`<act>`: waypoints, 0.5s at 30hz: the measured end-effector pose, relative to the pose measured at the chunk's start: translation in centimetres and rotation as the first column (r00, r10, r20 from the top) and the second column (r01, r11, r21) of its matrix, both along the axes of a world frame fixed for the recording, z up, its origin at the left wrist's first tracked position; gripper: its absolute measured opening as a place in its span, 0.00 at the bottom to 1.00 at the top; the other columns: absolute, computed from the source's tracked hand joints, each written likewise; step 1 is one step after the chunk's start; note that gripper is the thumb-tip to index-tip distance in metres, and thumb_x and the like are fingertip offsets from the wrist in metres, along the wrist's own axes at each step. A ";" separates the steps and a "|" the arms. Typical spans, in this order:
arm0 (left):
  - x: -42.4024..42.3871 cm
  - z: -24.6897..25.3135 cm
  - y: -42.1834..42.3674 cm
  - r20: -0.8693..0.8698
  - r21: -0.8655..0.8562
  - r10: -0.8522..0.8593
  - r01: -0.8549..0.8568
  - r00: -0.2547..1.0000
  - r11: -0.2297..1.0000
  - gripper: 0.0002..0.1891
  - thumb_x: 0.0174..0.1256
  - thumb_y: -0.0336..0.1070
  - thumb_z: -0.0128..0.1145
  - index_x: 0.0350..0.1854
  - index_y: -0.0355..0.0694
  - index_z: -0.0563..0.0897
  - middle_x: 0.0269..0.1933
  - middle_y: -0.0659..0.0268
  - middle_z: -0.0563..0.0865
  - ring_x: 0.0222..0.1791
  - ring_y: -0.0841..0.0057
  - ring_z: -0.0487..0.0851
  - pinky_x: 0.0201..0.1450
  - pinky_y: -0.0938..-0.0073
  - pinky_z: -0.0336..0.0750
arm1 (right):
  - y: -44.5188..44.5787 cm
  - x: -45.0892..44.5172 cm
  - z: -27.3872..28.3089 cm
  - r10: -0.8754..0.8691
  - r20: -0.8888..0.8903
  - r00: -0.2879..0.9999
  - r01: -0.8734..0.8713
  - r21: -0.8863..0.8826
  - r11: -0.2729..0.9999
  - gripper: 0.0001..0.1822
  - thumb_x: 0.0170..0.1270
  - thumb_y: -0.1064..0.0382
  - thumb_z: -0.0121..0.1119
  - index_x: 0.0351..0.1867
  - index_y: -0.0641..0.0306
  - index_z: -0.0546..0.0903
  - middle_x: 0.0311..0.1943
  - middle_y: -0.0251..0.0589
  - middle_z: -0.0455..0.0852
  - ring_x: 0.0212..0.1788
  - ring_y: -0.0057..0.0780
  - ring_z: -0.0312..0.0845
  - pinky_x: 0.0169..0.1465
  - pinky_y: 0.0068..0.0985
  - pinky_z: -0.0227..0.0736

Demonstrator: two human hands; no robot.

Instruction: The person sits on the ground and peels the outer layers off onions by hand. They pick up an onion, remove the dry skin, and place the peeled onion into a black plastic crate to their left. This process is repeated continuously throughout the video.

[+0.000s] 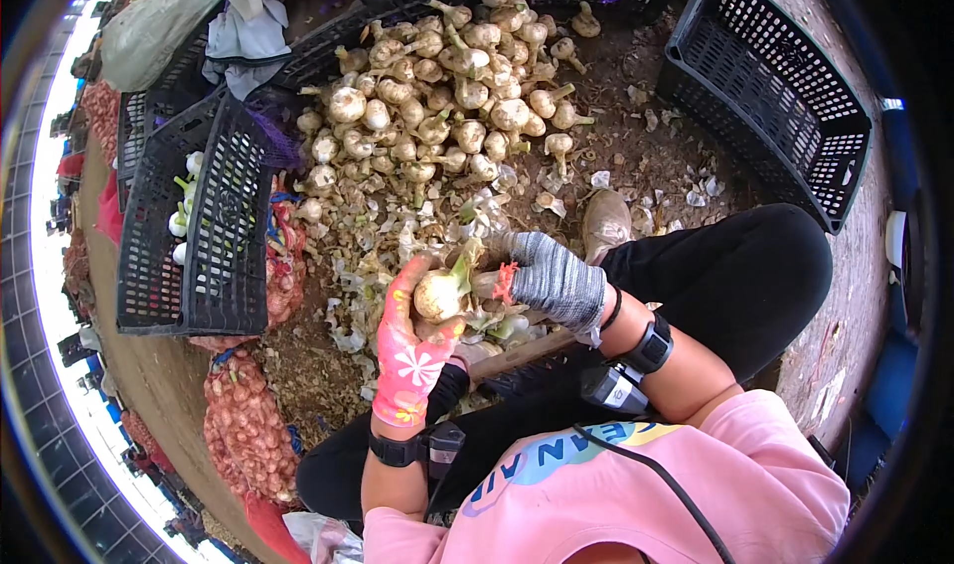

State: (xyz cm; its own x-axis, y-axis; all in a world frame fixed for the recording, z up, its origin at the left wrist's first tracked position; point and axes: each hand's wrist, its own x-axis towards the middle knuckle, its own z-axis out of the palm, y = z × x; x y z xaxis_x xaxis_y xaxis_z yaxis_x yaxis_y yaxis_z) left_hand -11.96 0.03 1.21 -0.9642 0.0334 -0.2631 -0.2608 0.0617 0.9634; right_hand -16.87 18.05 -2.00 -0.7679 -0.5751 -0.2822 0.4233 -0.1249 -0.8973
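My left hand, in a pink flowered glove, holds a round garlic bulb with its green stem pointing up and right. Close on the right, my right hand, in a grey knit glove with orange threads, is at the stem side of the bulb; its fingertips are partly hidden and blurred, so what they grip cannot be told. Beyond both hands lies a large heap of soil-marked garlic bulbs with short stems. Loose peeled garlic skins cover the ground below the hands.
A black plastic crate holding whiter bulbs stands at the left. Another black crate is at the upper right. Red mesh sacks of bulbs lie at the lower left. A wooden bar lies between my legs. A cloth hangs over crates at the upper left.
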 end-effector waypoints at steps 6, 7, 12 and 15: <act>0.3 -1.2 -0.4 -0.164 -0.076 -0.035 0.023 0.986 0.997 0.35 0.42 0.26 0.67 0.57 0.38 0.66 0.56 0.61 0.70 0.55 0.71 0.71 0.57 0.72 0.67 | -1.2 0.3 -0.2 -0.014 0.029 0.999 0.012 0.060 0.998 0.16 0.51 0.57 0.64 0.36 0.68 0.79 0.27 0.40 0.81 0.29 0.21 0.72 0.35 0.24 0.69; 0.4 -1.2 -0.4 -0.093 0.017 0.014 -0.013 0.996 1.000 0.35 0.42 0.26 0.67 0.57 0.39 0.67 0.57 0.61 0.70 0.55 0.71 0.71 0.56 0.72 0.68 | -1.1 0.3 0.2 -0.052 0.035 0.998 0.050 0.052 0.997 0.16 0.50 0.55 0.65 0.32 0.68 0.80 0.22 0.41 0.81 0.25 0.23 0.71 0.31 0.26 0.68; -0.7 -1.3 -1.4 0.510 0.705 -0.129 -0.327 0.851 0.630 0.31 0.54 0.57 0.55 0.53 0.39 0.70 0.49 0.61 0.76 0.44 0.74 0.78 0.42 0.74 0.76 | -1.2 1.0 -0.1 -0.005 -0.564 0.826 0.205 0.292 0.934 0.15 0.49 0.60 0.60 0.34 0.68 0.78 0.29 0.51 0.78 0.33 0.39 0.73 0.38 0.32 0.68; -1.0 -1.6 -0.4 0.593 0.341 0.127 -0.390 0.795 0.855 0.36 0.60 0.68 0.35 0.53 0.38 0.70 0.44 0.63 0.79 0.38 0.75 0.80 0.37 0.77 0.77 | -1.4 1.3 -0.9 -0.040 -0.576 0.817 0.243 0.281 0.928 0.15 0.50 0.60 0.56 0.36 0.69 0.76 0.33 0.55 0.75 0.39 0.52 0.70 0.44 0.37 0.66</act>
